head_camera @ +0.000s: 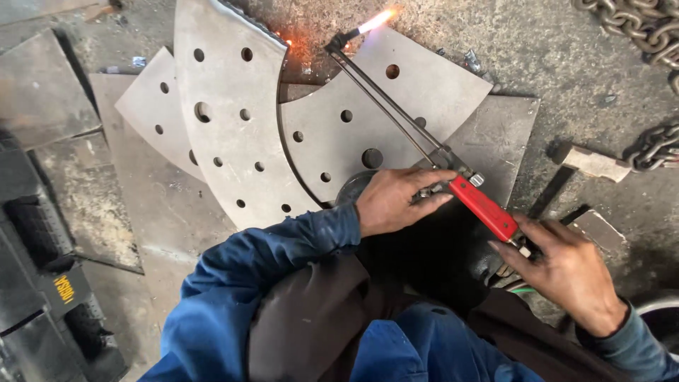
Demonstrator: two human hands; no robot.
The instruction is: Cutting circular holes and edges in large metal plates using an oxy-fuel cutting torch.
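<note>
**Desk:** What does the head view show at centre frame?

**Photographer:** A person in a blue work jacket crouches over a long cutting torch with a red handle and thin twin metal tubes (pixel 453 170). The torch runs diagonally from the lower right up to the top centre of the frame, where its tip burns with a bright orange-white flame (pixel 377 19) and a few sparks glow just left of it.

**Desk:** And the hands?

**Photographer:** The left hand (pixel 396 200) sits at centre, its grip closed loosely around the torch's metal valve section just ahead of the red handle, fingers stretched along it. The right hand (pixel 566 269), at lower right, has its grip closed on the rear end of the red handle, fingertips pinching at the fittings there.

**Desk:** What lies under the torch?

**Photographer:** Grey curved steel plates drilled with round holes (pixel 233 120) overlap in a fan across the upper middle, resting on flat rectangular steel sheets (pixel 502 134) on the gritty concrete floor (pixel 537 42).

**Desk:** Anything at the edges?

**Photographer:** A heavy grey link chain (pixel 647 28) drops down the upper right corner. A small rusty metal block (pixel 594 163) lies just beside its lower loop. Black ridged equipment (pixel 42 283) fills the lower left.
</note>
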